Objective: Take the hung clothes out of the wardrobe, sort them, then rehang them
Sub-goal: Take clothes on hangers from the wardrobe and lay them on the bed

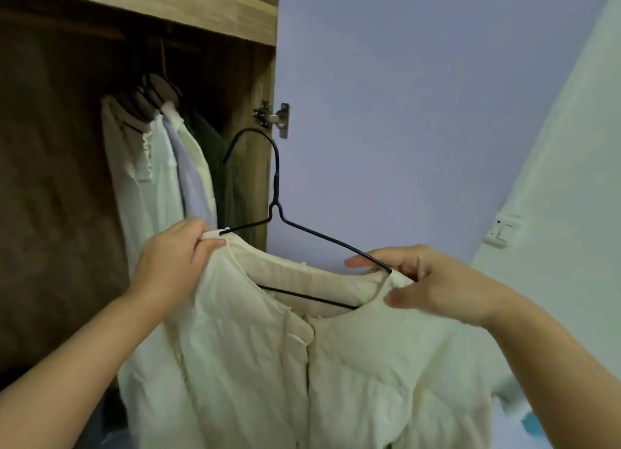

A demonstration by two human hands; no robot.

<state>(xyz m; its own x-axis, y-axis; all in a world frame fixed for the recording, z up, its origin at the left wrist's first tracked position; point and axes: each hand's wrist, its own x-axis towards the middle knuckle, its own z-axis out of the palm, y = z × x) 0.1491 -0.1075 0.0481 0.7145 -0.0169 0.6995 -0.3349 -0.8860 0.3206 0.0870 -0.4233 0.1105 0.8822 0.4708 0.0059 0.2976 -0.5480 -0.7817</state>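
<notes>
A cream buttoned garment (268, 364) hangs in front of me on a black wire hanger (276, 186). My left hand (171, 257) pinches the garment's left shoulder at the hanger's left end. My right hand (433, 280) grips the right shoulder and the hanger's right arm. The hanger's hook points up and left, free of the rail, in front of the wardrobe's side panel. Inside the wardrobe (50, 180), several pale garments (161, 166) in white, lilac and cream hang close together on dark hangers (151, 96).
A wooden shelf (188, 8) runs across the wardrobe's top. The open lilac door (403, 112) stands to the right on a metal hinge (274, 117). A pale wall with a switch plate (502, 230) lies at far right.
</notes>
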